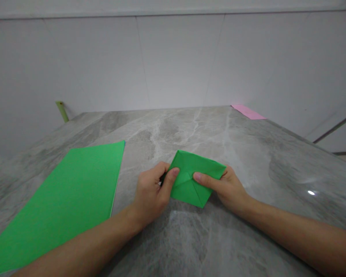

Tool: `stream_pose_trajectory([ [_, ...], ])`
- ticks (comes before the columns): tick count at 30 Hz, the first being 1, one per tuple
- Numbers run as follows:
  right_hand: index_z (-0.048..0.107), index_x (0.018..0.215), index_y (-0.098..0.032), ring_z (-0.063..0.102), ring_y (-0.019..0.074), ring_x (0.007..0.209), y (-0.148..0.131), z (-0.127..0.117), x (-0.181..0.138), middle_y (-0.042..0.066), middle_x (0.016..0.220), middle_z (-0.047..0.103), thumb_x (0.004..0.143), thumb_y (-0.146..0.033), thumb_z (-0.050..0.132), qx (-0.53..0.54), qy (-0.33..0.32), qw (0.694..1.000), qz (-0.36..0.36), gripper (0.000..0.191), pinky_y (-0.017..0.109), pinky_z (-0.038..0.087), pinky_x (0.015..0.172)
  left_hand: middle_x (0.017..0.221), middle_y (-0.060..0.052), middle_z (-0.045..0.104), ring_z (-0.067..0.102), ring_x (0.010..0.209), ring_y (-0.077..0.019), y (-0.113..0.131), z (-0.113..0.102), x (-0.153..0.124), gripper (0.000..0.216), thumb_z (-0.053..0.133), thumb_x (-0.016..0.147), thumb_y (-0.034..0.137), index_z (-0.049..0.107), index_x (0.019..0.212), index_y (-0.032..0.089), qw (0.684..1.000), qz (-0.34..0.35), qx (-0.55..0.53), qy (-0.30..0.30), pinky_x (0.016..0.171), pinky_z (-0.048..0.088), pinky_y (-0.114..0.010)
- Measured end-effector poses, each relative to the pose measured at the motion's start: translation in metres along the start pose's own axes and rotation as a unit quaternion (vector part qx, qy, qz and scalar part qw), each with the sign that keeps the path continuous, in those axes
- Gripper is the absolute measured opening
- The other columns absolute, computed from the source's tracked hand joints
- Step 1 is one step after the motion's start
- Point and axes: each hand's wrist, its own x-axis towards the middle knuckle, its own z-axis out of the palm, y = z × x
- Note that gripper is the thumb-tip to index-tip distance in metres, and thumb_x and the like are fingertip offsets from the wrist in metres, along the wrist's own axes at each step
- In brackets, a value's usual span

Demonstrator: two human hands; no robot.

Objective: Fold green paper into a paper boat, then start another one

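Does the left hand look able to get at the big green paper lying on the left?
Probably yes: nothing stands between the left hand and the big green paper to its left. The hand is pinching the folded green piece, though, so it would likely need to let go first.

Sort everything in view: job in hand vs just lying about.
Job in hand:
folded green paper piece, gripped by left hand and right hand
grey marbled tabletop

Apparently lying about:
large flat green rectangular sheet, in neither hand, maybe stock
flat pink strip, probably paper, far right
narrow pale-green piece, far left
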Motion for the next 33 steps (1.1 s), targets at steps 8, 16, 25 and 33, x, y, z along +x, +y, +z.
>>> stream_pose_trajectory([
  [8,0.077,0.072,-0.018,0.065,0.0174,0.059,0.003,-0.005,0.001,0.003,0.063,0.070,0.083,-0.051,0.070,-0.021,-0.018,1.000,-0.008,0.035,0.030,0.056,0.066,0.053,0.008,0.032,0.032,0.045,-0.0069,-0.001,0.000,-0.001,0.031,0.050,0.094,0.022,0.046,0.064,0.018,0.998,-0.058,-0.014,-0.019,0.044,0.025,-0.020],
  [16,0.065,0.048,-0.018,0.047,0.0112,0.045,0.002,-0.015,0.006,-0.002,0.046,0.054,0.083,-0.057,0.067,-0.127,0.043,0.987,-0.092,0.052,0.026,0.046,0.054,0.055,0.007,0.030,0.031,0.048,-0.0083,-0.007,0.001,0.001,0.036,0.050,0.095,0.031,0.043,0.062,0.019,0.991,-0.129,-0.034,-0.033,0.045,0.024,-0.022],
  [25,0.074,0.058,-0.018,0.056,0.0124,0.051,-0.004,-0.009,0.003,0.001,0.055,0.065,0.077,-0.055,0.073,-0.102,0.040,0.993,-0.050,0.042,0.025,0.050,0.056,0.055,0.007,0.030,0.031,0.049,-0.0090,-0.011,0.003,0.000,0.035,0.049,0.094,0.034,0.041,0.062,0.020,0.984,-0.150,-0.075,-0.064,0.045,0.024,-0.022],
  [33,0.062,0.047,-0.018,0.049,0.0108,0.047,-0.003,-0.009,0.005,-0.002,0.047,0.053,0.083,-0.058,0.066,-0.073,0.027,0.993,-0.083,0.054,0.025,0.048,0.055,0.056,0.007,0.028,0.029,0.049,-0.0088,-0.012,0.002,0.000,0.036,0.049,0.093,0.033,0.038,0.061,0.020,0.981,-0.153,-0.101,-0.063,0.045,0.023,-0.022],
])
